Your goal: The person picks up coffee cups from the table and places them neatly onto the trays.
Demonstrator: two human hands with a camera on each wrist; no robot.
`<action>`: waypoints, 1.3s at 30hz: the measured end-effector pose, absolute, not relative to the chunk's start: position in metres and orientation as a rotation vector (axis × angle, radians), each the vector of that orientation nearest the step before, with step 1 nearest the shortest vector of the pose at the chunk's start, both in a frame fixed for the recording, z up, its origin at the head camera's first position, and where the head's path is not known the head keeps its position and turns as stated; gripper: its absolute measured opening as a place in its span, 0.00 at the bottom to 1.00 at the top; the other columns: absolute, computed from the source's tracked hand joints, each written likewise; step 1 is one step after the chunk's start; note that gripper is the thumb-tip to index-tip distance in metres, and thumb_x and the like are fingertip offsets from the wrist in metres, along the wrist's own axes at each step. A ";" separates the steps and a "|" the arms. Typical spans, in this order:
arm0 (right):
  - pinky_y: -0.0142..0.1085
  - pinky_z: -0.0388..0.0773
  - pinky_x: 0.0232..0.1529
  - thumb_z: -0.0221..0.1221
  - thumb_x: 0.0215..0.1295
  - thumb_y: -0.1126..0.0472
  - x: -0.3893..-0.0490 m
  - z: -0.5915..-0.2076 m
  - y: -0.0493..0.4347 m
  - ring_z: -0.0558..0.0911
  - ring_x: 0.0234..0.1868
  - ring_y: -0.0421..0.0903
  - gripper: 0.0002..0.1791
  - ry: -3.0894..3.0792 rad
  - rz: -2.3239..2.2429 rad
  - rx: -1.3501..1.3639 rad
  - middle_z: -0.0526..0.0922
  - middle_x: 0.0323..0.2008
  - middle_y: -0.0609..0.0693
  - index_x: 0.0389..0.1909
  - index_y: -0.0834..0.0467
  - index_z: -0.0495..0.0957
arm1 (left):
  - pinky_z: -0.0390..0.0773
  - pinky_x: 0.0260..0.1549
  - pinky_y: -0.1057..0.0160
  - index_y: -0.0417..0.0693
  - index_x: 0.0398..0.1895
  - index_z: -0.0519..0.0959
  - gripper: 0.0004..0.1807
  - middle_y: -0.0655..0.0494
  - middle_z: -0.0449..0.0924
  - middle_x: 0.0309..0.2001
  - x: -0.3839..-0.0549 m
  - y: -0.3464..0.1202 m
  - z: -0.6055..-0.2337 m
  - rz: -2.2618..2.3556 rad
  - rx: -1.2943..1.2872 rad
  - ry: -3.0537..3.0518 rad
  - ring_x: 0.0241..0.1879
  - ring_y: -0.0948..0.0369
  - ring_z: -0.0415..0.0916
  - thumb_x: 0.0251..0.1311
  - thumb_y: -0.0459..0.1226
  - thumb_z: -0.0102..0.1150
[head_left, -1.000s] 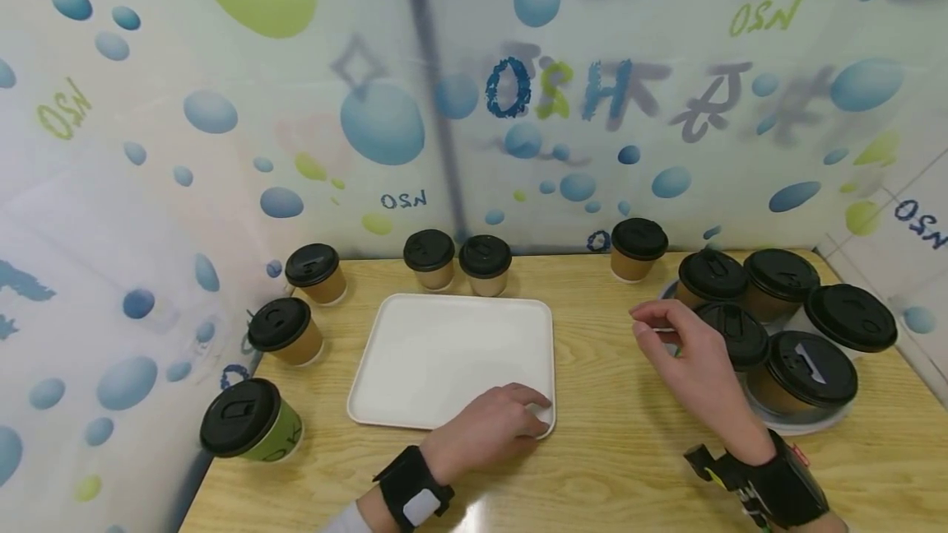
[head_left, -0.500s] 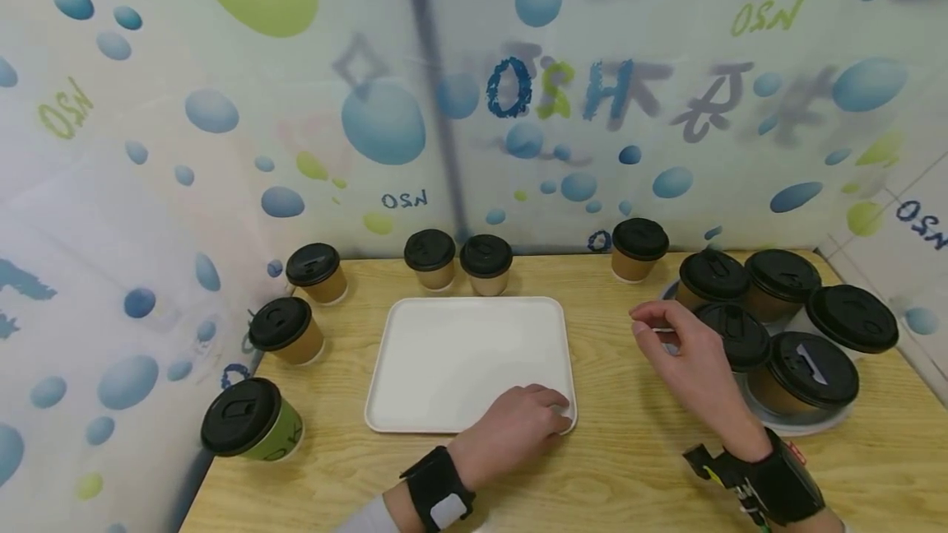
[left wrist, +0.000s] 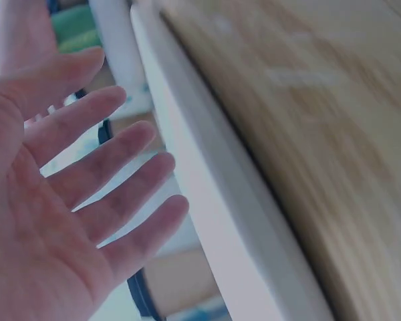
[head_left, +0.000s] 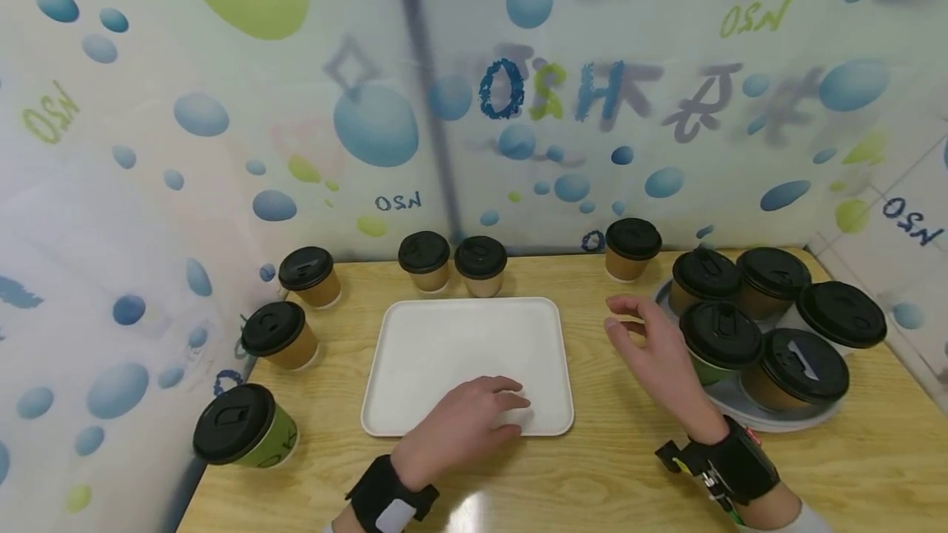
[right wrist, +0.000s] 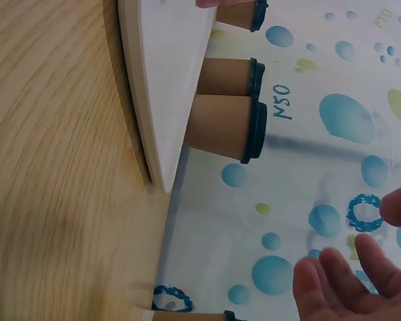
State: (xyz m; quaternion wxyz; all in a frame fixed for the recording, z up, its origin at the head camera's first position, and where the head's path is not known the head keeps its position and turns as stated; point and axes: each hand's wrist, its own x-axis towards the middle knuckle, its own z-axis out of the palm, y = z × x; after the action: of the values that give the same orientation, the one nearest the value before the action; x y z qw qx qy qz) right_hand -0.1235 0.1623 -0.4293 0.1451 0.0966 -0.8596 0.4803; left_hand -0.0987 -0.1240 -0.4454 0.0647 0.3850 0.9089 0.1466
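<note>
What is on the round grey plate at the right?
A green cup, a white cup and three brown cups, all lidded. They cover most of the plate; its surface beneath them can't be seen.

Mirrored "H2O" lettering [head_left: 549,91] on backdrop [head_left: 474,171]

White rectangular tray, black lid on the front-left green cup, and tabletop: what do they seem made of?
White rectangular tray: probably plastic, smooth with low sheen and a rounded, moulded-looking rim. Black lid: likely plastic, satin, with raised shapes on top. Tabletop: wood or wood-look laminate; grain shows and light glares off it.
</note>
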 end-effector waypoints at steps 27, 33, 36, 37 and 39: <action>0.51 0.45 0.79 0.63 0.72 0.53 -0.214 -0.476 0.135 0.45 0.81 0.53 0.51 -2.070 1.602 -0.316 0.41 0.81 0.60 0.82 0.60 0.41 | 0.73 0.64 0.60 0.54 0.34 0.93 0.05 0.50 0.85 0.55 -0.100 -0.151 -0.455 0.488 1.234 2.738 0.61 0.57 0.78 0.56 0.34 0.77; 0.46 0.45 0.79 0.67 0.68 0.52 -0.228 -0.483 0.136 0.46 0.81 0.53 0.56 -2.013 1.613 -0.421 0.43 0.81 0.62 0.83 0.61 0.39 | 0.73 0.64 0.61 0.53 0.35 0.93 0.05 0.51 0.86 0.53 -0.101 -0.149 -0.454 0.456 1.254 2.736 0.60 0.57 0.79 0.55 0.34 0.77; 0.44 0.44 0.80 0.69 0.66 0.52 -0.234 -0.485 0.137 0.46 0.81 0.54 0.58 -1.987 1.612 -0.467 0.44 0.80 0.62 0.83 0.62 0.38 | 0.73 0.64 0.61 0.53 0.34 0.93 0.05 0.50 0.85 0.54 -0.101 -0.149 -0.454 0.457 1.240 2.744 0.60 0.57 0.78 0.55 0.34 0.77; 0.44 0.45 0.80 0.70 0.65 0.53 -0.236 -0.485 0.138 0.46 0.81 0.54 0.59 -1.974 1.616 -0.482 0.44 0.80 0.63 0.82 0.62 0.39 | 0.73 0.64 0.61 0.53 0.34 0.93 0.05 0.50 0.85 0.55 -0.100 -0.149 -0.454 0.462 1.230 2.744 0.60 0.57 0.78 0.55 0.34 0.77; 0.43 0.45 0.80 0.71 0.64 0.53 -0.242 -0.488 0.139 0.47 0.81 0.55 0.60 -1.953 1.620 -0.519 0.45 0.80 0.63 0.82 0.63 0.39 | 0.73 0.63 0.61 0.54 0.34 0.93 0.05 0.50 0.84 0.56 -0.099 -0.149 -0.453 0.471 1.208 2.743 0.60 0.57 0.78 0.56 0.35 0.77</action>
State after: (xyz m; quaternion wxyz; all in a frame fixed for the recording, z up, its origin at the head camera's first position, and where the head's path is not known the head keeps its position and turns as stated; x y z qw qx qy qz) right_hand -0.2419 0.1392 -0.4878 0.2722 -0.1929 -0.7256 0.6018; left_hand -0.0993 -0.1493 -0.4529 0.0537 0.3975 0.9029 0.1549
